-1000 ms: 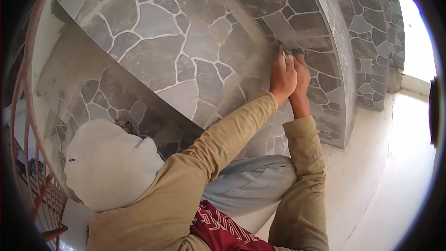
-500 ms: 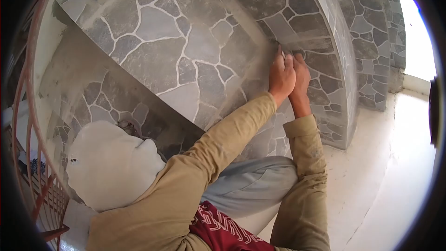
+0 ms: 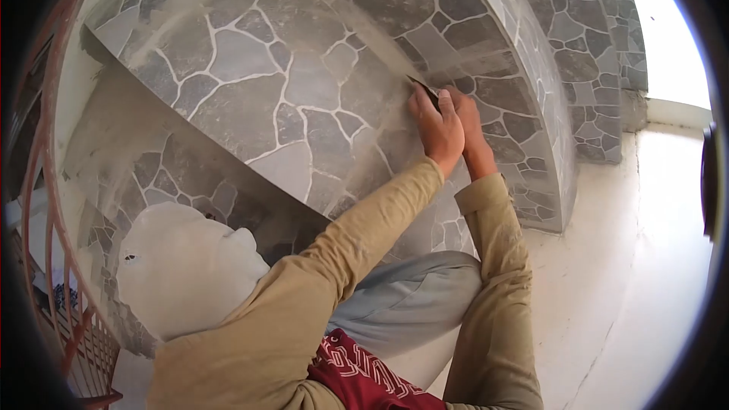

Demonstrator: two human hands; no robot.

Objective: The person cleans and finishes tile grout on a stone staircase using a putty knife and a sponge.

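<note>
Your left hand (image 3: 437, 129) and right hand (image 3: 468, 125) sit pressed together on the curved stone step (image 3: 304, 83), both sets of fingers closed around a small dark scraper (image 3: 424, 89). Its blade pokes out above your left knuckles and touches the stone face near the rounded edge of the step, on a pale grout line. Your right hand lies just behind the left, partly hidden by it. A dusty grey smear runs across the stones up and left of the blade. Below, a white sack (image 3: 186, 269) rests against the lower step (image 3: 167, 175), close to your left sleeve (image 3: 319, 273). A red railing (image 3: 45, 182) curves along the left side.
</note>
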